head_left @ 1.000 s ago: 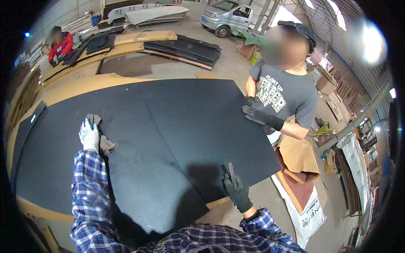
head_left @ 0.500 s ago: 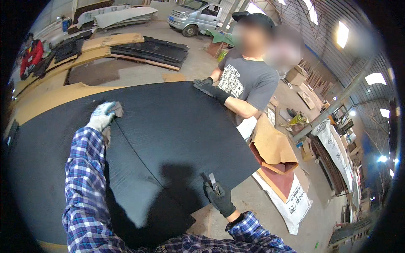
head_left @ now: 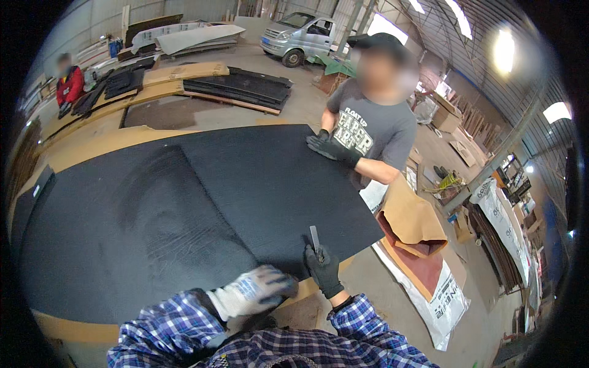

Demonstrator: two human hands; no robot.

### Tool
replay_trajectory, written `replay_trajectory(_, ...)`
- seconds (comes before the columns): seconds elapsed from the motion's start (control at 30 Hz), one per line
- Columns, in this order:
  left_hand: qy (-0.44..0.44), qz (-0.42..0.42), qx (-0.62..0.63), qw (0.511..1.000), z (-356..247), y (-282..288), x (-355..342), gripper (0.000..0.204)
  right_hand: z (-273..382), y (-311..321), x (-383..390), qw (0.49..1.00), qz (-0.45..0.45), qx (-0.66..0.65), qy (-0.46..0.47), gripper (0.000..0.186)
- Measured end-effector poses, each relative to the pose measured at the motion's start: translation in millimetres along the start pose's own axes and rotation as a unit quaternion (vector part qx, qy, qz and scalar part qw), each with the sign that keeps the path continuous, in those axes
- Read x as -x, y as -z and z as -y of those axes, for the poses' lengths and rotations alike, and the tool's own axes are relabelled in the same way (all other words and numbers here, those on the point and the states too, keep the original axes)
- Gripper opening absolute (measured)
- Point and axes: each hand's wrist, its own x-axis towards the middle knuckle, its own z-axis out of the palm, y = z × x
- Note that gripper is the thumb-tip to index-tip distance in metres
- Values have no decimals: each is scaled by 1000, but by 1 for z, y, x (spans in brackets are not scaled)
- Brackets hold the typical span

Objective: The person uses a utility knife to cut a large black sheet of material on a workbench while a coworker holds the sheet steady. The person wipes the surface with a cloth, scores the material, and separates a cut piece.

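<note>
A broad black leather-like sheet [head_left: 288, 178] lies in front of me, with a line [head_left: 211, 196] running across it toward my body. At its near edge is my left hand [head_left: 261, 289], in a white glove with darker fingers. Those fingers are curled over, and what they hold is hidden. My right hand [head_left: 323, 273], gloved in black, is closed around a narrow knife-like tool [head_left: 315, 236] whose flat grey metal end points away from me, by the sheet's near right edge. Across the sheet, a co-worker's black-gloved hand [head_left: 331, 147] rests on the far edge.
The co-worker [head_left: 374, 129] stands at the far right side. Folded tan and red-brown material [head_left: 414, 227] and a white printed sack [head_left: 445, 313] lie to the right. Stacked black sheets [head_left: 239, 89] are farther back, near a parked van [head_left: 300, 37]. Another person in red [head_left: 70, 86] is far left.
My left hand has come back from the far left part of the sheet to its near edge; the greyish rag it held is out of sight. My right hand keeps its tool.
</note>
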Motion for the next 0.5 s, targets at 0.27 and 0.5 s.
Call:
replay_trajectory(0.27, -19, 53, 59, 997, -32, -9, -24, 45, 4, 1, -8, 997, -12, -38, 60, 29)
replay_trajectory(0.5, 108, -3, 303, 947, -46, 23, 65, 45, -2, 4, -10, 996, 24, -81, -40, 25)
